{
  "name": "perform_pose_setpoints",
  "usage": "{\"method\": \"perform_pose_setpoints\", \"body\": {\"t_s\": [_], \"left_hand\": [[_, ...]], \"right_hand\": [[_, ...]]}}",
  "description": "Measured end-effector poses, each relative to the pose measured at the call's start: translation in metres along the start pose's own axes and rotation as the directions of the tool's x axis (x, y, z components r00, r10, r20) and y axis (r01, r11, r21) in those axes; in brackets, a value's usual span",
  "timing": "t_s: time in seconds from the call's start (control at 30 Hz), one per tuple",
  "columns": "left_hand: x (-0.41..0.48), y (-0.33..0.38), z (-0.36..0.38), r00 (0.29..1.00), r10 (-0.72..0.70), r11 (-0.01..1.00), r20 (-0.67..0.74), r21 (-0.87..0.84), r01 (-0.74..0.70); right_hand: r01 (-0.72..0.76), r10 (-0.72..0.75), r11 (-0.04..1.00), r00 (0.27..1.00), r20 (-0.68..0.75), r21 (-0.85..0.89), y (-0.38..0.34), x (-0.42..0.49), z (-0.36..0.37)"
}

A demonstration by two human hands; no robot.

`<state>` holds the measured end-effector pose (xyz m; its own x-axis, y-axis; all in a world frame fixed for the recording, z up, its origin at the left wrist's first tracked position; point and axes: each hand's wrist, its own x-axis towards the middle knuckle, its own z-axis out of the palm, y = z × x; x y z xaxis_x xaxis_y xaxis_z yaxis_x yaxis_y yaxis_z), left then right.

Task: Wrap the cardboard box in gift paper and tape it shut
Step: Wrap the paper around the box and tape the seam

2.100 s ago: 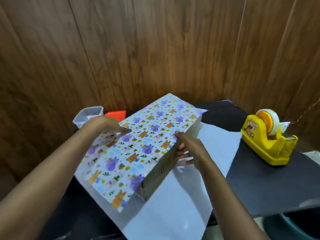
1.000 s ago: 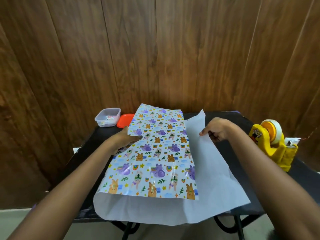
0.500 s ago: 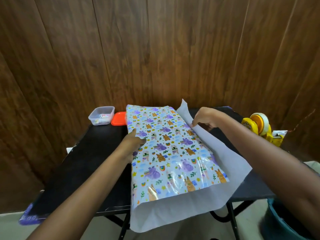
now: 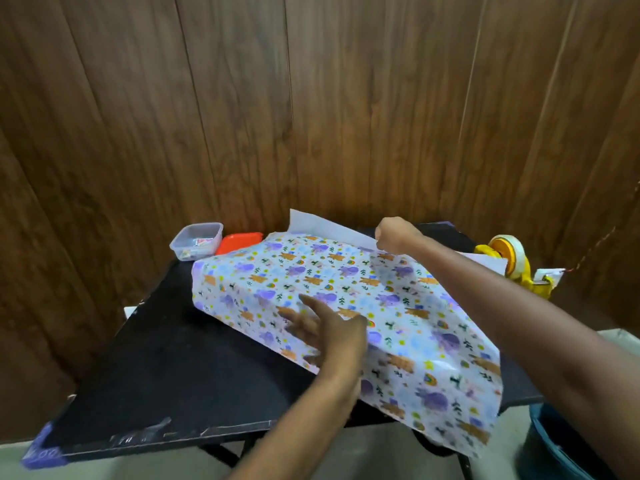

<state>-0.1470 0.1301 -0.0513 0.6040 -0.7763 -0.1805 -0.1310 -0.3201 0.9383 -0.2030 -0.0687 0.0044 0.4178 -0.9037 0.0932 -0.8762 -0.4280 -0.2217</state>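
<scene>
My right hand (image 4: 394,235) is clenched on the far edge of the gift paper (image 4: 346,282), the fingers curled under so that the sheet's white underside stands up just beyond my knuckles. From that pinch the printed side runs down toward me and drapes over a long, block-shaped bulk. The cardboard box must be that bulk, but no cardboard shows anywhere, so I can only say it lies hidden beneath the paper, between my two hands.

My left hand (image 4: 329,332) is released, its fingers (image 4: 308,304) stretched out and spread over the paper's near sloping side. The hand is blurred, and I cannot tell whether the palm presses the sheet or only skims it. Below my left wrist the paper's loose end hangs past the near edge of the black table (image 4: 173,368).

Out past my right forearm, near the table's right end, stands a yellow tape dispenser (image 4: 516,263) with its roll on top, well apart from my grip. Beyond my left fingertips, at the far left of the paper, sit a clear tub (image 4: 197,241) and an orange lid (image 4: 239,242) side by side. A blue bin (image 4: 557,448) shows under my right elbow, and a wooden wall (image 4: 311,98) rises behind everything.
</scene>
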Motion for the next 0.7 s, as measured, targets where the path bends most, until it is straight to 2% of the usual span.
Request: {"method": "perform_pose_setpoints", "body": {"t_s": [0.07, 0.1, 0.17, 0.23, 0.3, 0.37, 0.43, 0.5, 0.6, 0.7], "left_hand": [[0.015, -0.004, -0.013, 0.979, 0.198, 0.932, -0.045, 0.318, -0.174], [0.026, -0.006, -0.025, 0.961, 0.273, 0.846, 0.032, 0.467, -0.256], [0.046, -0.009, -0.05, 0.917, 0.262, 0.61, 0.3, 0.685, -0.398], [0.059, -0.01, -0.07, 0.817, 0.211, 0.365, 0.536, 0.733, -0.575], [0.073, -0.009, -0.082, 0.701, 0.273, 0.117, 0.659, 0.7, -0.704], [0.083, -0.01, -0.085, 0.571, 0.361, -0.044, 0.738, 0.625, -0.78], [0.085, -0.015, -0.082, 0.497, 0.411, -0.055, 0.764, 0.565, -0.823], [0.081, -0.021, -0.077, 0.488, 0.468, -0.05, 0.737, 0.574, -0.817], [0.066, -0.028, -0.07, 0.573, 0.488, -0.06, 0.658, 0.68, -0.73], [0.041, -0.029, -0.054, 0.688, 0.463, 0.024, 0.558, 0.768, -0.64]], "right_hand": [[0.0, 0.0, 1.0, 0.999, 0.036, -0.003, 0.01, 0.007, 0.005], [0.0, 0.0, 1.0, 0.999, 0.053, 0.007, 0.013, 0.008, 0.005], [0.025, -0.028, 0.999, 0.997, 0.066, 0.037, 0.015, 0.008, 0.002], [0.04, -0.044, 0.998, 0.996, 0.075, 0.056, 0.012, 0.013, -0.002], [0.046, -0.053, 0.995, 0.994, 0.092, 0.084, 0.003, 0.018, -0.005], [0.049, -0.061, 0.994, 0.99, 0.124, 0.095, -0.004, 0.028, -0.005], [0.048, -0.061, 0.996, 0.983, 0.176, 0.082, -0.011, 0.036, -0.004], [0.039, -0.058, 0.994, 0.979, 0.197, 0.101, -0.015, 0.042, 0.0], [0.072, -0.098, 0.983, 0.984, 0.15, 0.168, -0.023, 0.052, 0.007], [0.129, -0.158, 0.963, 0.982, 0.104, 0.237, -0.04, 0.057, 0.016]]}}
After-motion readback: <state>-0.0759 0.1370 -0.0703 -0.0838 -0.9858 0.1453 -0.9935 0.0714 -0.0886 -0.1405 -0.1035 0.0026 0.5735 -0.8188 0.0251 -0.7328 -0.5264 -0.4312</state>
